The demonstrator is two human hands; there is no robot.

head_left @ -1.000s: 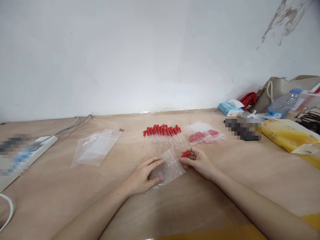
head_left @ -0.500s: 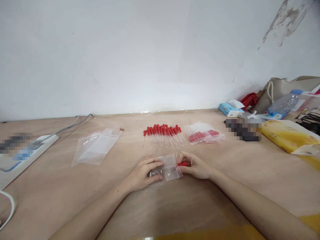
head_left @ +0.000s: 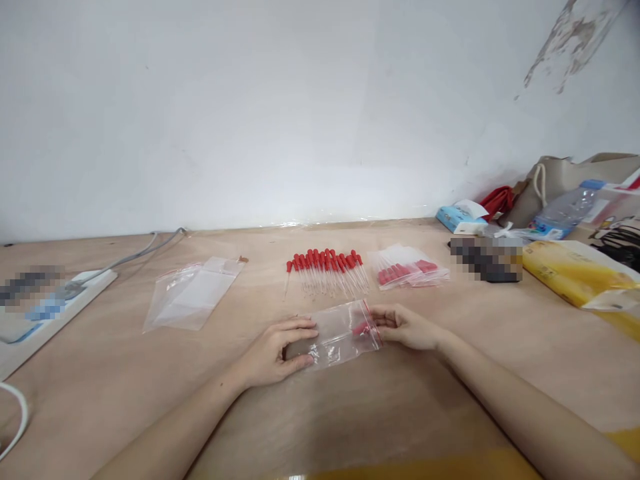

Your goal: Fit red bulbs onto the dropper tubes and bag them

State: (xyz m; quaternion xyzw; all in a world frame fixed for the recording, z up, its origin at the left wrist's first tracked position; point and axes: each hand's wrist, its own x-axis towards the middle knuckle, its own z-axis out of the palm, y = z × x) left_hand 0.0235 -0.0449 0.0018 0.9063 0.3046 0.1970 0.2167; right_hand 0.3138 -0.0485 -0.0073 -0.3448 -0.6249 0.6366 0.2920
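A clear zip-lock bag with a red line along its mouth lies between my hands. Inside it, near the mouth, is a glass dropper with a red rubber bulb; its thin tube points left. My left hand holds the closed end of the bag, thumb on the near side and fingers on the far side. At the mouth, the fingers of my right hand are bent and grip the bag's edge; their tips are partly hidden. Beyond the bag lies a row of red-bulbed droppers.
Filled bags of droppers are stacked right of the row. Flat zip-lock bags lie at the left, near a power strip. At the right are a dark blurred object, a yellow pack, blue tissues and a bottle.
The red bulb, held outside the mouth by my right fingers before, is now inside the bag. My left hand has shifted left and nearer me; my right hand has moved slightly right.
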